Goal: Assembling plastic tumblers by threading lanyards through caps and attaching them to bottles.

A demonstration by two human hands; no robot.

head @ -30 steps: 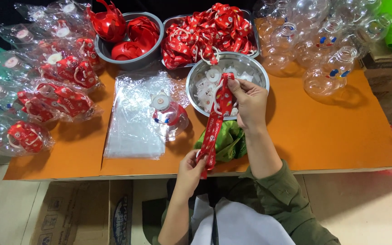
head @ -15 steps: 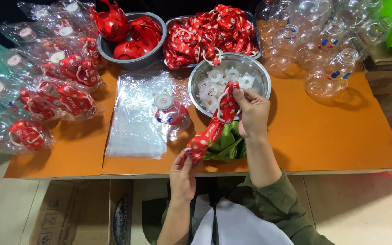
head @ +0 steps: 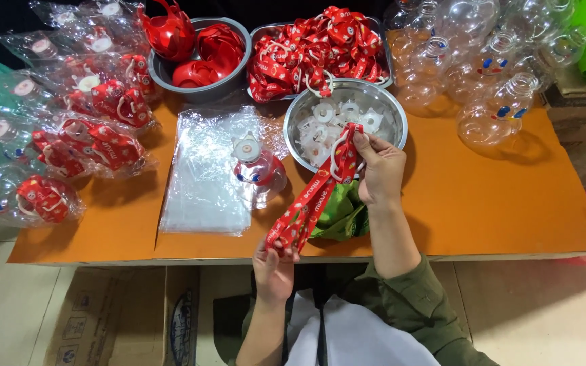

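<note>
Head camera looked down on an orange table (head: 483,203) where a person held a red lanyard (head: 313,200) stretched between both hands. The right hand (head: 378,169) gripped the upper end of the lanyard, with its fingers (head: 361,144) closed on the strap just below a white ring, over the near rim of a round steel bowl (head: 391,108) that contained white plastic caps (head: 323,125). The left hand (head: 274,268) was at the near edge of the table, and its fingers (head: 286,251) were pinched together on the lower end of the strap. The lanyard ran diagonally between the two hands, above a green bag (head: 340,217). Just beside it on the left stood a clear bottle (head: 258,169) with a white cap, next to a stack of clear plastic bags (head: 205,183). Behind the steel bowl was a metal tray full of red lanyards (head: 320,44), and a grey bowl of red handles (head: 198,54) stood left of it. Packed bottles in bags (head: 69,142) lay on the left side, and empty clear bottles (head: 483,61) on the right side.
</note>
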